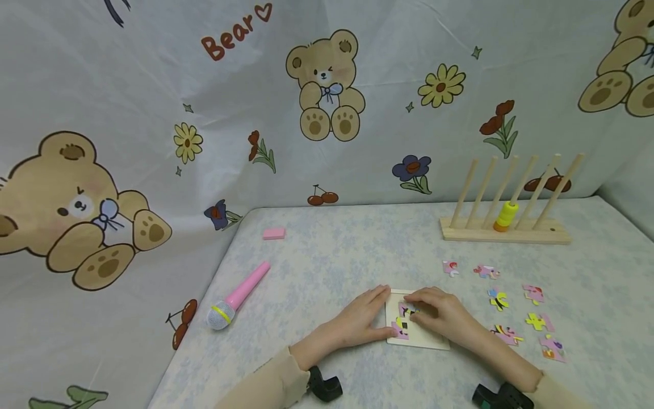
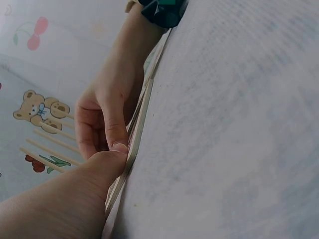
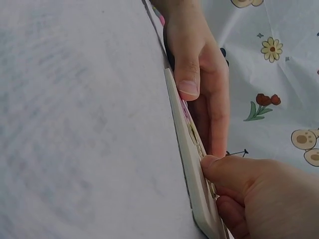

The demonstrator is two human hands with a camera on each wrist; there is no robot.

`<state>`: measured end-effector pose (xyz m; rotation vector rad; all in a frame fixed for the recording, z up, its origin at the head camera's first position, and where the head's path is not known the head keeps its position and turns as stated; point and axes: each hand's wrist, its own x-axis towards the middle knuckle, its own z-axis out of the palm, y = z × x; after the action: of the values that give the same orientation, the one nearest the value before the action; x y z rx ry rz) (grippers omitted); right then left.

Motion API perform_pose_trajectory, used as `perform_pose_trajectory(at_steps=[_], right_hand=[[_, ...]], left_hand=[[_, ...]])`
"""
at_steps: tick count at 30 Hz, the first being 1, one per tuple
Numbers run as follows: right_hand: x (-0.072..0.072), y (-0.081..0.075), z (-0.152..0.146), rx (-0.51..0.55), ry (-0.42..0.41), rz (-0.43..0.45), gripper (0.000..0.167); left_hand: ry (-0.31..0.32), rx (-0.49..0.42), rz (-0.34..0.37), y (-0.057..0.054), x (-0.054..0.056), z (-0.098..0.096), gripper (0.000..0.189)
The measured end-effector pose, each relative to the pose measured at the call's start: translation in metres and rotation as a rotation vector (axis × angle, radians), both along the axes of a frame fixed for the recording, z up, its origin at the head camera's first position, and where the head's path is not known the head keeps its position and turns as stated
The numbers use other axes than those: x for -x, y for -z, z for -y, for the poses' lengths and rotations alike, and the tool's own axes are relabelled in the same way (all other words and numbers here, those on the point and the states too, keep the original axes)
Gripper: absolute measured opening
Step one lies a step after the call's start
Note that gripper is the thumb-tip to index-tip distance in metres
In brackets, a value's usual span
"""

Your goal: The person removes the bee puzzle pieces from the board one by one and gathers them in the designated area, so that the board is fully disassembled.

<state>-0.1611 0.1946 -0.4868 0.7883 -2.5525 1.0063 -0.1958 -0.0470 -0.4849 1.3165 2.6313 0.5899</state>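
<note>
A pale wooden puzzle board (image 1: 425, 339) lies on the table with two pink jigsaw pieces in its left part. Along its left side rests my left hand (image 1: 360, 321), fingers stretched toward the upper corner. The left thumb (image 3: 189, 88) presses at the lower puzzle piece (image 1: 401, 329). My right hand (image 1: 444, 315) reaches over the board from the right. Its thumb and curled fingers pinch the upper puzzle piece (image 1: 405, 309), close above the lower one. In the right wrist view, the right thumb (image 3: 214, 167) is low against the board's face; the fingertips behind it are partly hidden.
Several loose puzzle pieces (image 1: 533, 293) lie right of the board. Behind them stands a wooden peg rack (image 1: 506, 234) with yellow and orange beads (image 1: 507, 215) on one peg. A pink toy microphone (image 1: 247, 287) and a pink block (image 1: 273, 233) lie on the left.
</note>
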Motion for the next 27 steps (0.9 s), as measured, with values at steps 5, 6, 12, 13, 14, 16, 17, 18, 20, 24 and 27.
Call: perform_pose_trajectory(at_steps=[5,6,12,13,14,16,17,18,20,24,27], right_hand=[[-0.001,0.002,-0.001,-0.014,-0.011,-0.048,0.034],[-0.001,0.002,-0.001,-0.015,-0.013,-0.055,0.034],[0.0,-0.005,0.0,0.014,-0.027,-0.072,0.033],[0.0,-0.008,-0.001,0.026,-0.025,-0.066,0.032],[-0.001,-0.013,-0.002,0.037,-0.022,-0.051,0.032],[0.0,-0.022,-0.005,0.045,-0.016,-0.03,0.031],[0.001,-0.027,-0.008,0.045,-0.016,-0.025,0.03],[0.002,-0.032,-0.011,0.038,-0.01,-0.019,0.03],[0.003,-0.04,-0.019,0.006,0.018,-0.025,0.03],[0.002,-0.051,-0.042,-0.05,0.077,-0.051,0.032],[0.0,-0.052,-0.06,-0.089,0.122,-0.051,0.032]], left_hand=[[0.008,0.015,-0.006,-0.001,-0.001,0.0,0.086],[0.009,0.017,-0.008,-0.001,-0.001,0.0,0.086],[0.006,0.006,-0.014,0.0,-0.002,0.001,0.085],[0.009,0.004,-0.014,0.0,-0.002,0.001,0.085],[0.011,0.003,-0.016,0.001,-0.002,0.0,0.085],[0.01,-0.005,-0.023,0.002,-0.003,0.0,0.085],[0.006,-0.006,-0.024,0.003,-0.003,0.001,0.085],[0.005,-0.007,-0.028,0.004,-0.003,0.001,0.085],[0.002,-0.011,-0.034,0.005,-0.004,0.001,0.085],[0.005,-0.015,-0.048,0.005,-0.003,0.001,0.085],[0.008,-0.016,-0.054,0.004,-0.003,0.001,0.085]])
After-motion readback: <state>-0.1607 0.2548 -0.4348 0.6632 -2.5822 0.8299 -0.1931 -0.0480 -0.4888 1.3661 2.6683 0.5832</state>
